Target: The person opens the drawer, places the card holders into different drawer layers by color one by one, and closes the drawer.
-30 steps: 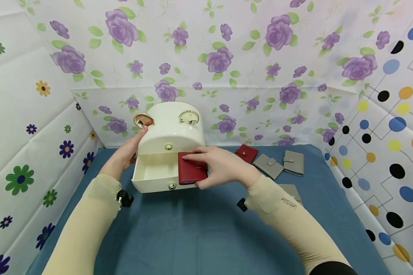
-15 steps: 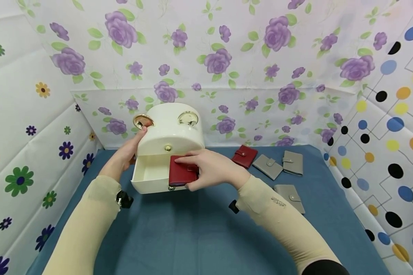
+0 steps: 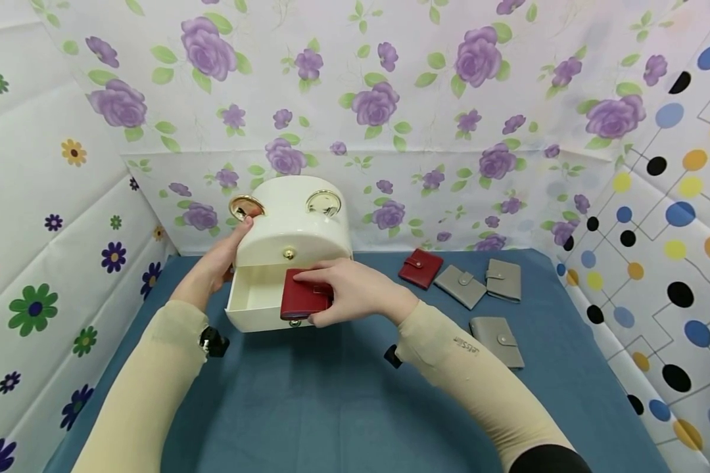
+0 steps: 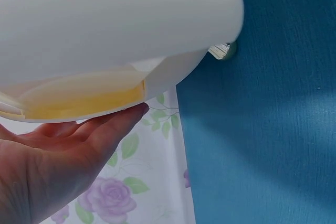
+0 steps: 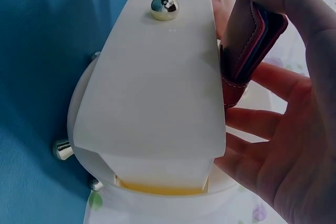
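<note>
A white rounded cabinet (image 3: 298,220) with two gold-rimmed round ornaments stands against the back wall, its lower drawer (image 3: 254,320) pulled out. My right hand (image 3: 363,287) pinches a red wallet (image 3: 298,299) between thumb and fingers, over the right half of that drawer. In the right wrist view the wallet (image 5: 244,38) is tilted beside the drawer front, and its dark edges show. My left hand (image 3: 213,264) rests against the cabinet's left side. From the left wrist, the fingers (image 4: 118,124) look fairly straight along the cabinet's wall.
To the right, on the blue cloth (image 3: 343,407), lie a second red wallet (image 3: 421,268) and three grey wallets, one (image 3: 497,340) nearer the front. Patterned cloth walls (image 3: 378,105) enclose the back and both sides.
The right hand has moved left with the red wallet, from the drawer's right end to further over the drawer. The left hand and the cabinet have stayed put.
</note>
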The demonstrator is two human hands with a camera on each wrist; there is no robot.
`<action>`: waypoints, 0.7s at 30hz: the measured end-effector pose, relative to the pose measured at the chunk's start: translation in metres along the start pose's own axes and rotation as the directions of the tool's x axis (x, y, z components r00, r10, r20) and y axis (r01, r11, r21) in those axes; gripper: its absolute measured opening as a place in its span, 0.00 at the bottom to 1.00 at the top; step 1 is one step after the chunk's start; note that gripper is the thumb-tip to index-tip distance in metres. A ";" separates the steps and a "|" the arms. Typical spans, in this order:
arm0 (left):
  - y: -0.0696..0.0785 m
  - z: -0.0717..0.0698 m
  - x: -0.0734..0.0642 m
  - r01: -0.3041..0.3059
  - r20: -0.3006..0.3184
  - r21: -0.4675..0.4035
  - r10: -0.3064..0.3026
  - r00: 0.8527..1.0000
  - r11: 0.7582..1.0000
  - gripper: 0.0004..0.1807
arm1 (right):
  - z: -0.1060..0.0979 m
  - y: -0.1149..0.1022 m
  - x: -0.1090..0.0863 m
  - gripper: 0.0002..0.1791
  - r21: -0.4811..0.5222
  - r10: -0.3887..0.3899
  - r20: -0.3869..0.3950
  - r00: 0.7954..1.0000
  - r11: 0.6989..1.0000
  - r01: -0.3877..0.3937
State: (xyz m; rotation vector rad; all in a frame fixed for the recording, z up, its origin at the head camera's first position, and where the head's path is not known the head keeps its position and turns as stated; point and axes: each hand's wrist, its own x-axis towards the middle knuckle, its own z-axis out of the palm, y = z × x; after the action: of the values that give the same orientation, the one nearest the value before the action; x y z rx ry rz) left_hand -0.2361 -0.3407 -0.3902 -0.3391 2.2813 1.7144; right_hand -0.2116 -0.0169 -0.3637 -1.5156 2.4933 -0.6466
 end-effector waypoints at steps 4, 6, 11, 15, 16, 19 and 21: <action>0.000 0.000 0.000 -0.004 0.002 0.000 0.004 1.000 1.000 0.57 | 0.002 -0.003 0.003 0.41 -0.005 0.001 -0.005 1.000 1.000 -0.001; 0.000 0.000 0.000 -0.004 0.002 0.002 0.004 1.000 1.000 0.57 | 0.002 -0.005 0.005 0.40 -0.009 0.002 -0.010 1.000 1.000 -0.002; 0.001 0.001 0.000 -0.011 0.003 0.005 0.011 1.000 1.000 0.57 | 0.003 -0.009 0.011 0.40 -0.011 0.017 -0.010 1.000 1.000 -0.017; 0.001 0.001 -0.001 -0.017 0.009 0.002 0.017 1.000 1.000 0.57 | 0.003 -0.012 0.015 0.41 -0.016 0.033 0.002 0.999 0.999 -0.033; 0.001 0.001 -0.001 -0.017 0.010 0.000 0.017 1.000 1.000 0.57 | 0.004 -0.012 0.016 0.41 -0.020 0.035 0.004 0.999 0.999 -0.035; 0.000 0.001 -0.001 -0.012 0.006 0.009 0.012 1.000 1.000 0.57 | 0.006 -0.012 0.019 0.40 -0.029 0.038 0.006 0.999 0.999 -0.037; 0.000 0.001 -0.001 -0.009 0.005 0.010 0.009 1.000 1.000 0.58 | 0.007 -0.012 0.021 0.40 -0.038 0.040 0.005 0.999 0.999 -0.040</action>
State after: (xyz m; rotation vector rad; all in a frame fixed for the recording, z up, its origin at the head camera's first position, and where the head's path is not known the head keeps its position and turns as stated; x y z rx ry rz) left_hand -0.2354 -0.3397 -0.3904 -0.3227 2.2908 1.7064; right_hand -0.2097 -0.0416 -0.3629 -1.4741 2.5379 -0.5913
